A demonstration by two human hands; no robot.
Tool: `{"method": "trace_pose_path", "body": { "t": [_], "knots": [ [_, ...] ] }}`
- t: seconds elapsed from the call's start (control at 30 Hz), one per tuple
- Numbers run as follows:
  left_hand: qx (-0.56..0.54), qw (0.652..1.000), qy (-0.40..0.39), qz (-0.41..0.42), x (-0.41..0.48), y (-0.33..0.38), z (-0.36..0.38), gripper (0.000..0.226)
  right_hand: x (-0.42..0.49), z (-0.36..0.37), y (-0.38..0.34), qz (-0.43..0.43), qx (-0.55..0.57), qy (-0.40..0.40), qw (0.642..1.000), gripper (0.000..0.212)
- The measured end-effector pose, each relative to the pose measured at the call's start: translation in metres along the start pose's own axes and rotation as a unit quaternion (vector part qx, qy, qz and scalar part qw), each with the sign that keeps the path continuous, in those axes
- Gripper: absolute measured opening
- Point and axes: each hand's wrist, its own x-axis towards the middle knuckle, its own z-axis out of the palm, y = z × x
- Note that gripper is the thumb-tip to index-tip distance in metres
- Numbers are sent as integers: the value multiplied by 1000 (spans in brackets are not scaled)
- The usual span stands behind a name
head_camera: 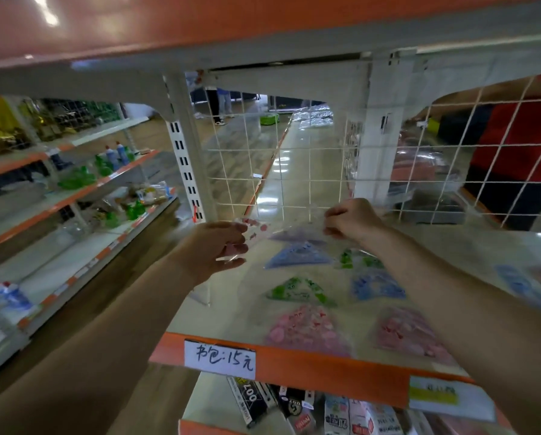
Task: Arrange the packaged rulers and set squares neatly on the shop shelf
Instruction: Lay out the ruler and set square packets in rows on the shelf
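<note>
- At the front edge of the shelf [325, 362], just behind the price label [219, 359], two pink packs [307, 331] lie side by side.
- Behind them a green pack [297, 291] and a blue pack [377, 285] lie flat in a row.
- Further back we hold a clear packet [258, 232] above the rows: our left hand [214, 249] pinches its left end, our right hand [352, 221] pinches its right end.
- Its long axis runs left to right between the hands; the free place, we judge, is near the wire grid [294, 164].
</note>
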Motion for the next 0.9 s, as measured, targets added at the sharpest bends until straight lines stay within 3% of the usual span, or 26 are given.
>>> {"method": "trace_pose_path", "body": {
  "t": [0.17, 0.33, 0.57, 0.7, 0.9],
  "knots": [
    [19, 1000, -24, 1, -2, -3, -8, 15, 11, 2, -5, -37, -211, -35, 976, 22],
    [42, 996, -76, 13, -5, 0, 13, 11, -44, -17, -24, -118, -115, -103, 981, 17],
    [163, 972, -169, 32, -17, -10, 61, 9, -94, -43, -11, -90, -104, -168, 976, 27],
    [193, 969, -145, 52, -16, -8, 57, 13, -105, -54, 3, -53, -112, -171, 978, 36],
    [193, 974, -107, 45, -14, -7, 32, 14, -129, -31, 6, -51, -186, -239, 952, 30]
  ]
}}
